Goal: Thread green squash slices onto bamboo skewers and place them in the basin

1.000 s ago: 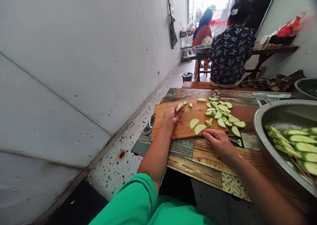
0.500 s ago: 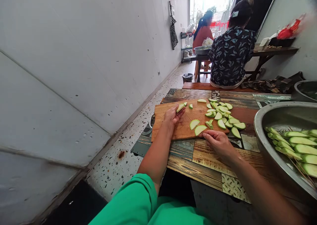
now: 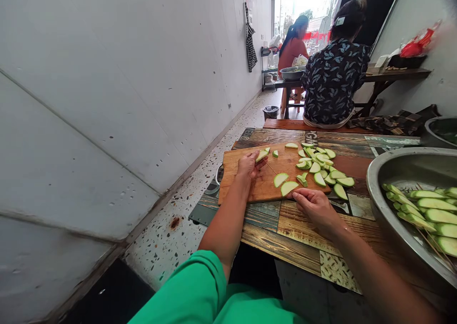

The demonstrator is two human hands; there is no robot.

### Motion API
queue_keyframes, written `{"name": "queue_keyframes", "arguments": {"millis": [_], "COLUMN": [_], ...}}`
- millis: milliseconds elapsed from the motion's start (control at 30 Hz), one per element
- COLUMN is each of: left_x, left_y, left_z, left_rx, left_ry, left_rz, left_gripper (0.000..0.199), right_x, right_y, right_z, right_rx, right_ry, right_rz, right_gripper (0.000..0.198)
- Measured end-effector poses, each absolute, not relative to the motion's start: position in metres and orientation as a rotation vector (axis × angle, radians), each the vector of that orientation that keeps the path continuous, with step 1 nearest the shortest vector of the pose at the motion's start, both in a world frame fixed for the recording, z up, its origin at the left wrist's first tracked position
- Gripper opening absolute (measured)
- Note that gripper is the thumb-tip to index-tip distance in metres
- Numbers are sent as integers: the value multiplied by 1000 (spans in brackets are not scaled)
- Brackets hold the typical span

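My left hand (image 3: 250,166) is closed on a pale green-edged zucchini slice (image 3: 262,155) over the cutting board (image 3: 237,181). From that slice a thin wooden skewer (image 3: 270,166) slants down toward my right hand (image 3: 314,207), whose fingertips are pinched in line with its lower end. Two half-round zucchini slices, an upper one (image 3: 281,179) and a lower one (image 3: 289,188), sit along the skewer's line; whether it pierces them I cannot tell. A pile of cut zucchini (image 3: 321,161) covers the board's right side and spills onto the table.
A big metal basin (image 3: 373,181) at right holds skewered zucchini slices (image 3: 433,214). The patterned table (image 3: 300,240) lies under the board. A wall (image 3: 143,100) runs along the left. Two people sit ahead, one in a dark patterned shirt (image 3: 333,83), beside another metal basin (image 3: 291,74).
Both hands hold nearly the same place. The slice in my left hand has tilted very slightly; the view has shifted a little.
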State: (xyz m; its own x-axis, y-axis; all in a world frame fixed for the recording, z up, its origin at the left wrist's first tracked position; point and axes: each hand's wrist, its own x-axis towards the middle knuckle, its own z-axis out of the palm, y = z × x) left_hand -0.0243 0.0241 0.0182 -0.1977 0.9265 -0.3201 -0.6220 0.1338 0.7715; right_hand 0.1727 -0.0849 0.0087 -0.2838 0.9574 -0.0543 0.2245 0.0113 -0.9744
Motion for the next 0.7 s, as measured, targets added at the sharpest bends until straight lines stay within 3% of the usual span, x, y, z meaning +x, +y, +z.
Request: {"name": "queue_keyframes", "arguments": {"millis": [467,700], "left_x": [-18,-10], "left_y": [19,18], "left_z": [20,22], "left_rx": [513,318], "left_ry": [1032,912], "left_rz": [1352,1293], "left_gripper": [6,31], "right_x": [169,164], "right_y": [-83,-82], "right_z": [1,-11], "right_rx": [-1258,-1221], "right_ry": [-1591,-1478], "right_rz": [1271,1357], "right_gripper": [39,41]}}
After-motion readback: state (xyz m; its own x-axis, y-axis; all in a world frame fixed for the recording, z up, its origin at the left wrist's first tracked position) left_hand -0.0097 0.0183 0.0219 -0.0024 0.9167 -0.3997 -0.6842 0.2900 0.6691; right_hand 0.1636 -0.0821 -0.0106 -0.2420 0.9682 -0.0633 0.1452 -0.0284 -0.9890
